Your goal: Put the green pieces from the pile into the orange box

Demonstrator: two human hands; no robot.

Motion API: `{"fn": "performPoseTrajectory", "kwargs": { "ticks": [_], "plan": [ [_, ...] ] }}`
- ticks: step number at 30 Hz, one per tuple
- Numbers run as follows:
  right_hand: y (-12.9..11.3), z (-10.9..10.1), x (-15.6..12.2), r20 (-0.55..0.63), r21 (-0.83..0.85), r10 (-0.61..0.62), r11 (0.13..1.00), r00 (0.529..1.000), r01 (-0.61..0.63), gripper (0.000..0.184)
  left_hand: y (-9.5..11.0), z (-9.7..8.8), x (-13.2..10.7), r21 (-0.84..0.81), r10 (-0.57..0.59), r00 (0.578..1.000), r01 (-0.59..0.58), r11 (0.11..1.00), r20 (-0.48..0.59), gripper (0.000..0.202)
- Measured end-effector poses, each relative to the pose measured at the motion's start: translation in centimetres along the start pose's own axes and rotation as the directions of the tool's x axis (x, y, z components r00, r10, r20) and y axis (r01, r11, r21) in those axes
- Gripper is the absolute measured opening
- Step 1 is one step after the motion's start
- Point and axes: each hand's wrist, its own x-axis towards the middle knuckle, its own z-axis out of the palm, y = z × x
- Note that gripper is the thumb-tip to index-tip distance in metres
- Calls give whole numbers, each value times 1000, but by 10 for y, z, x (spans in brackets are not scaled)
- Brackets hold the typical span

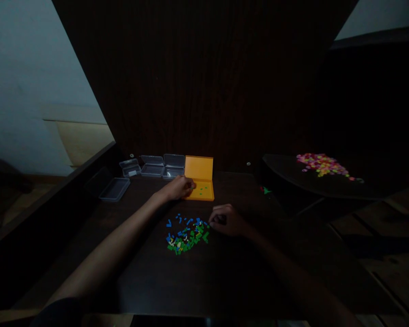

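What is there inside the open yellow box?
A few small green pieces lie in the yellow box. The left hand hides part of its left side; anything behind the hand cannot be seen.

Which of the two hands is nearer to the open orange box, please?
Left. The left hand is at the near left side of the orange box, fingers over its edge; the right hand is apart from it, nearer the person, beside the colored pieces.

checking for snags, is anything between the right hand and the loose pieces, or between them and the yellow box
Nothing visible in either gap. The right hand is at the right edge of the loose pieces; the open yellow box lies beyond them, with the left hand over its left part.
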Motion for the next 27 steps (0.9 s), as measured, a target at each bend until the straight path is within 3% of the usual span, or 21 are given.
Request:
{"fn": "performPoseTrajectory", "kwargs": {
  "ticks": [10,18,23,27],
  "plan": [
    [-5,0,-3,12,19,56,998,998,-56,4,-2,3,-3,80,25,998,-21,997,-57,13],
    [-2,2,-5,-18,53,-11,999,1000,12,4,9,-4,-2,74,-145,985,139,988,90,23],
    [-4,2,-5,-7,31,-8,999,1000,8,3,10,-5,-3,75,-152,987,148,986,58,34],
    [-6,3,-5,-2,28,-10,1000,1000,10,4,10,-7,-2,93,-90,995,86,992,35,35]
  ]
}}
